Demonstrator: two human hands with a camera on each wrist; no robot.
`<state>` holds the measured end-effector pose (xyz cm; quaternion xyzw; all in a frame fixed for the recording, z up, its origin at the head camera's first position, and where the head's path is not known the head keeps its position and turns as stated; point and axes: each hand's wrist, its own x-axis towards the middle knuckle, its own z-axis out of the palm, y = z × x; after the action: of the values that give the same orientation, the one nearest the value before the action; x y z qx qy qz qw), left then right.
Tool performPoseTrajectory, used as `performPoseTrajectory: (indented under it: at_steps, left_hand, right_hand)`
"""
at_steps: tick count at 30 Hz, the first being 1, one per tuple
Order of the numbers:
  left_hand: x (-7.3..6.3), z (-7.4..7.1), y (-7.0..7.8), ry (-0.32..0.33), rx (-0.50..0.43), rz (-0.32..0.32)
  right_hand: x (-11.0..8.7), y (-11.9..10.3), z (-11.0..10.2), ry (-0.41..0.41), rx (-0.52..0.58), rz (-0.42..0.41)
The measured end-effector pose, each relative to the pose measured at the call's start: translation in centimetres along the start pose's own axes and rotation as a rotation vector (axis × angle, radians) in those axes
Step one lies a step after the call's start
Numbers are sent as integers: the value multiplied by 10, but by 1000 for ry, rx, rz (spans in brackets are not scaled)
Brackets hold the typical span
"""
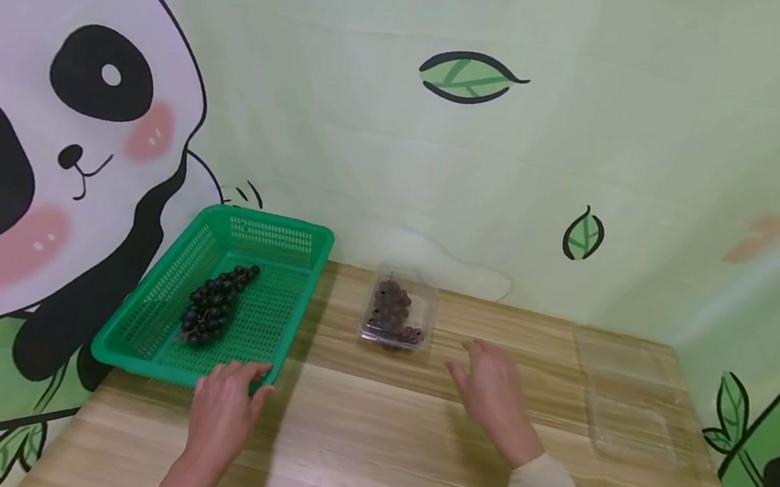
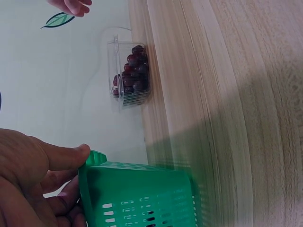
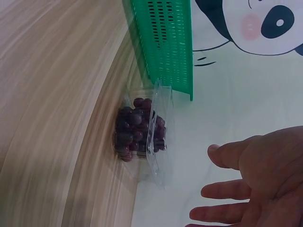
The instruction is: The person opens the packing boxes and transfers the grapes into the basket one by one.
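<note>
On the table [image 1: 362,468], the grape box [image 1: 421,312] lies right of the basket [image 1: 151,368], lengthwise away from me, basket-side of my nearer right hand [image 1: 493,386], empty, fingers loosely parted; my left hand [image 1: 222,411] pinches the basket's rim.

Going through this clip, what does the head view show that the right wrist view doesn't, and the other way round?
Only the head view: the left hand on the near rim of the green basket, dark grapes seen from above inside it, and clear plastic on the right of the table.
Only the right wrist view: the palm side of the right hand.
Both: the basket, the clear box of grapes, the right hand, the table and the panda print.
</note>
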<state>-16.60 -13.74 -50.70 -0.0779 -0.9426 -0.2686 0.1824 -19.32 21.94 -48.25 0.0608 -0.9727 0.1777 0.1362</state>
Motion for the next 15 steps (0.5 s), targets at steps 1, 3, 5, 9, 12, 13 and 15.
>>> performPoseTrajectory:
  at_steps: [1,3,5,9,12,13,15]
  left_hand:
    - [0,0,0,3,1,1]
    - [0,0,-1,6,0,4]
    - [0,1,-1,10,-2,7]
    - [0,1,-2,18,-8,9]
    - [0,1,-2,19,-11,8]
    - [0,1,-2,19,-11,8]
    - [0,1,-3,22,-12,9]
  right_hand:
    - [1,-1,1,-9,6,7]
    - [4,-4,3,-22,15,18]
    - [7,-7,6,-37,23,31]
    - [11,-12,11,-55,28,60]
    - [14,-15,14,-65,22,80]
    - [16,-16,15,-71,23,87]
    - [18,-18,17,-80,20,97]
